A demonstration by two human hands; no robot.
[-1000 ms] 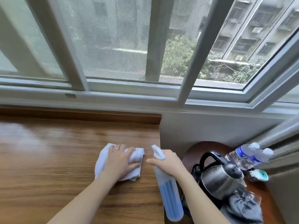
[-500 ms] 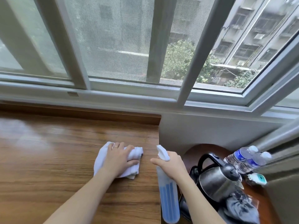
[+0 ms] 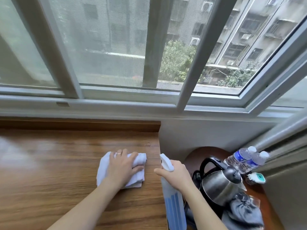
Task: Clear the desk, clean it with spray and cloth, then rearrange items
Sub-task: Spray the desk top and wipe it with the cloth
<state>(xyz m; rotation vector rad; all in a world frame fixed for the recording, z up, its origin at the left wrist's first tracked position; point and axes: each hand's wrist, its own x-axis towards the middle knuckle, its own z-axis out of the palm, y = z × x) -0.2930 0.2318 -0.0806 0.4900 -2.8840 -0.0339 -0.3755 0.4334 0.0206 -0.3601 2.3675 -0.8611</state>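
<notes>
- We see the left hand [image 3: 123, 170] lying palm down on a white cloth [image 3: 106, 166], its fingers bent over the bunched far edge and its thumb tucked against the right side, so it grips the cloth and presses it onto the wood.
- A ring [image 3: 119, 153] sits on one finger of that hand.
- We see the right hand [image 3: 176, 174] wrapped round the neck of a spray bottle [image 3: 174, 206], holding it firmly, with the forefinger stretched out to the left under the white nozzle.
- The bottle is translucent with blue stripes on its body; it hangs just past the right edge of the desk [image 3: 49, 163], nozzle pointing away from us toward the window.
- The cloth lies near the desk's far right corner, a short way in from the edge; the wooden top around it shows a pale sheen.
- To the right and lower stands a round dark wooden side table [image 3: 197, 151].
- On it we see a steel kettle [image 3: 219, 185] with a black handle and lid, two water bottles [image 3: 244, 159] with blue labels lying side by side behind it, and a small white and teal object [image 3: 256, 177] we cannot identify.
- A crumpled grey fabric [image 3: 244, 213] lies in front of the kettle.
- A sliding window [image 3: 116, 47] runs behind the desk, with buildings and trees beyond.
</notes>
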